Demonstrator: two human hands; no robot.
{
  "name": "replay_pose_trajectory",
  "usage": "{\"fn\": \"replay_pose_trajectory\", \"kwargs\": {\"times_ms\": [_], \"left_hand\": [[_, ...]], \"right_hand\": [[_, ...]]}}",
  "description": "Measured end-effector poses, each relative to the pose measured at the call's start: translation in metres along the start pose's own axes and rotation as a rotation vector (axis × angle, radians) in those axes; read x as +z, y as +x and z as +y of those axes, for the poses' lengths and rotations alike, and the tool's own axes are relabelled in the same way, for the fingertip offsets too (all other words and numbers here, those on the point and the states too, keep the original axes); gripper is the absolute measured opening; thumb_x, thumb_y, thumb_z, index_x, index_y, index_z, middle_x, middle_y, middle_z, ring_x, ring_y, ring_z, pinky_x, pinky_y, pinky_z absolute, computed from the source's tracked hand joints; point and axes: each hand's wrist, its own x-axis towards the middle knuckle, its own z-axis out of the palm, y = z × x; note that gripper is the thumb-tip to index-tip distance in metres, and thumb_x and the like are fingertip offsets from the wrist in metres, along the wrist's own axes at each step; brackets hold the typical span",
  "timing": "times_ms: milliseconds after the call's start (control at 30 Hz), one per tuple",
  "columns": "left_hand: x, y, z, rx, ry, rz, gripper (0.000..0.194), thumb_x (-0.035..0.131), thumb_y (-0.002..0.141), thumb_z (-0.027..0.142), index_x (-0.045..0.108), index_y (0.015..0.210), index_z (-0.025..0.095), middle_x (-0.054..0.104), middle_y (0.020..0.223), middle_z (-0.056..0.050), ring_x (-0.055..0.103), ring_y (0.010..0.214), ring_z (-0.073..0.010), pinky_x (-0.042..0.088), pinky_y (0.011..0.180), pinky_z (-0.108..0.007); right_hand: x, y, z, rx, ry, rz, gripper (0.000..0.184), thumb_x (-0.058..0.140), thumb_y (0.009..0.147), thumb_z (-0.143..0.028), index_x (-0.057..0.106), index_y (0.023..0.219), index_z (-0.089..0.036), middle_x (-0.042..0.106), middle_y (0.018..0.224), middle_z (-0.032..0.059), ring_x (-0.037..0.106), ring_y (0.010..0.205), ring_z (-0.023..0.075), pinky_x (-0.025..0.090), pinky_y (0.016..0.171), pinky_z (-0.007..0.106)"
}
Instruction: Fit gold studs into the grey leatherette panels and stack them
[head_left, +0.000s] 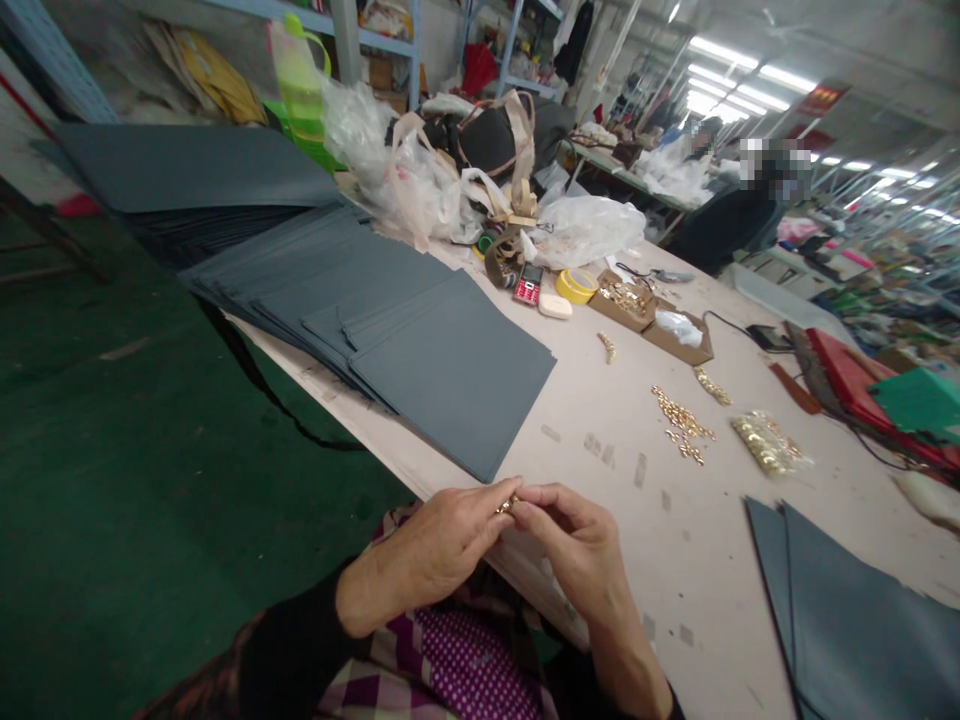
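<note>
My left hand [439, 545] and my right hand [577, 545] meet at the near edge of the pale worktable [645, 540], fingers pinched together. Between the fingertips sits a small gold metal fitting [508, 504], held by both hands. Just beyond them lies a fanned stack of grey sheets [420, 340]. Loose gold fittings [681, 424] are scattered on the table to the right, beside a clear bag of gold fittings [769, 443].
More grey sheets [855, 620] lie at the right front. Small cardboard boxes [649, 315], a yellow tape roll [576, 286], a red phone [529, 284], plastic bags [585, 230] and red and green material [892, 395] crowd the far side. Other people sit at the back right. Green floor [127, 440] lies left.
</note>
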Motion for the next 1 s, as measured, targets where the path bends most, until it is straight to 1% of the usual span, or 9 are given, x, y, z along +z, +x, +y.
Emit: {"fn": "replay_pose_trajectory", "kwargs": {"times_ms": [100,167,267,367,500,633,767,900,1000], "left_hand": [[0.001,0.001,-0.001,-0.012,-0.018,-0.001,0.043,0.036,0.099,0.023,0.044,0.14,0.013,0.059,0.135,-0.013,0.059,0.121,-0.0203,0.046,0.104,-0.036],[0.0,0.002,-0.002,-0.011,-0.047,-0.005,0.043,0.037,0.099,0.023,0.045,0.14,0.012,0.06,0.134,-0.013,0.059,0.12,-0.0204,0.047,0.104,-0.035],[-0.002,0.002,-0.002,-0.021,-0.077,-0.037,0.043,0.038,0.099,0.023,0.045,0.14,0.013,0.059,0.135,-0.013,0.058,0.121,-0.02,0.046,0.105,-0.035],[-0.004,0.0,0.001,-0.039,-0.081,-0.066,0.045,0.036,0.099,0.023,0.041,0.142,0.013,0.056,0.138,-0.014,0.055,0.125,-0.0196,0.044,0.106,-0.036],[-0.005,-0.002,0.004,-0.057,-0.054,-0.082,0.048,0.033,0.1,0.024,0.031,0.146,0.01,0.052,0.142,-0.017,0.053,0.127,-0.0196,0.043,0.108,-0.037],[0.0,-0.002,0.003,-0.055,0.018,-0.082,0.049,0.033,0.099,0.021,0.029,0.147,0.01,0.048,0.144,-0.019,0.051,0.13,-0.0217,0.043,0.108,-0.04],[0.004,0.0,0.001,-0.027,0.072,-0.08,0.045,0.031,0.098,0.015,0.033,0.143,0.011,0.051,0.141,-0.019,0.054,0.126,-0.0242,0.044,0.105,-0.042],[-0.001,0.001,0.004,-0.046,-0.021,-0.099,0.038,0.03,0.099,0.015,0.04,0.136,0.016,0.061,0.125,-0.012,0.06,0.116,-0.021,0.047,0.1,-0.038],[-0.006,0.001,0.007,-0.053,-0.094,-0.112,0.037,0.031,0.1,0.016,0.042,0.135,0.02,0.063,0.121,-0.009,0.061,0.111,-0.0193,0.047,0.096,-0.035]], "right_hand": [[-0.003,-0.003,-0.002,-0.048,-0.097,-0.053,0.016,0.063,0.086,-0.028,0.076,0.091,-0.021,0.076,0.088,0.0046,0.069,0.081,0.0187,0.055,0.078,0.03],[-0.005,-0.003,-0.003,-0.071,-0.128,-0.075,0.018,0.061,0.088,-0.028,0.077,0.093,-0.021,0.076,0.088,0.0044,0.069,0.079,0.018,0.056,0.075,0.029],[-0.009,-0.002,-0.003,-0.08,-0.134,-0.107,0.018,0.062,0.087,-0.029,0.077,0.093,-0.02,0.076,0.085,0.0047,0.07,0.073,0.0173,0.057,0.07,0.028],[-0.011,-0.001,-0.004,-0.075,-0.114,-0.125,0.019,0.062,0.086,-0.027,0.077,0.094,-0.02,0.077,0.086,0.0049,0.071,0.074,0.0171,0.057,0.07,0.027],[-0.01,-0.001,-0.004,-0.074,-0.105,-0.11,0.019,0.062,0.085,-0.025,0.078,0.095,-0.02,0.077,0.085,0.0049,0.071,0.072,0.017,0.058,0.067,0.026],[-0.006,-0.003,-0.003,-0.112,-0.135,-0.088,0.02,0.061,0.085,-0.023,0.077,0.095,-0.019,0.076,0.081,0.0049,0.07,0.068,0.0163,0.058,0.065,0.026],[-0.002,-0.004,-0.003,-0.131,-0.194,-0.04,0.02,0.06,0.085,-0.022,0.076,0.096,-0.018,0.076,0.085,0.0054,0.07,0.071,0.0167,0.058,0.068,0.027],[0.002,-0.002,-0.008,-0.178,-0.25,-0.016,0.02,0.059,0.084,-0.019,0.075,0.096,-0.019,0.076,0.086,0.0043,0.069,0.069,0.0154,0.057,0.067,0.025],[0.005,-0.001,-0.011,-0.206,-0.261,-0.004,0.02,0.059,0.083,-0.018,0.075,0.095,-0.019,0.076,0.086,0.0041,0.068,0.066,0.0144,0.057,0.065,0.025]]}}
